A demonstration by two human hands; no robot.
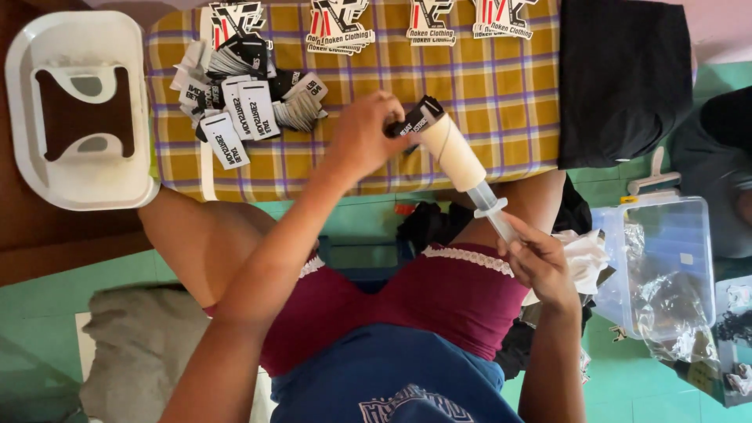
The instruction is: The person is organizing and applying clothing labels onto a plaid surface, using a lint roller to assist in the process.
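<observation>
Two hands share one job here, over a low counter (501, 117) draped in yellow-and-purple plaid cloth. Largest beside it is a folded black garment (623, 78), soft and limp, then a white plastic tray (23, 102), hard and glossy, and a clear plastic bin (674, 251) with crinkled bags inside. Smaller again is the spool of off-white thread (453, 153), held up in the air just in front of the counter's near edge, tilted, on a clear plastic spindle. It looks light and stiff at the core, yet its wound surface is smooth and could slip, so the ends seem the safest places to take it. The right hand (540, 262) is closed around the spindle's lower tip. The left hand (364, 133) pinches a small black tag (417, 119) at the spool's top; that tag looks thin, flat card, easily bent. A heap of similar black-and-white tags (235, 102) lies on the cloth, loose and light.
</observation>
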